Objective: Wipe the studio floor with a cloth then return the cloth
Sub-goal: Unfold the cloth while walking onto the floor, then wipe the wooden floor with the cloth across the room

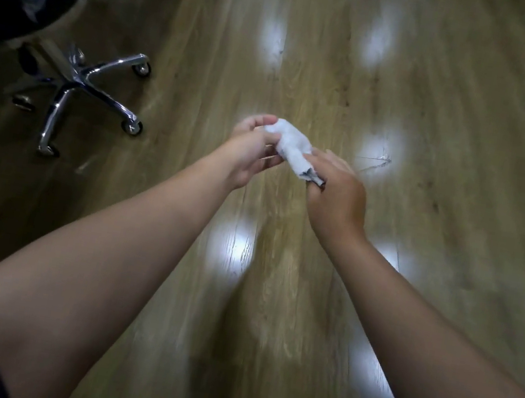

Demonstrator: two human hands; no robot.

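Far to my left stands the office chair [74, 87] on its chrome base, well apart from me; my left hand [251, 152] holds the upper end of the white cloth [292, 146], fingers curled round it; the cloth hangs bunched between both hands above the wooden floor [440, 124]; it looks soft, light, floppy, best gathered by a bunched end; my right hand [335, 190] pinches its grey-soiled lower end.

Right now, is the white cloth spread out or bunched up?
Bunched up: the cloth forms a wad held between the left hand and right hand.
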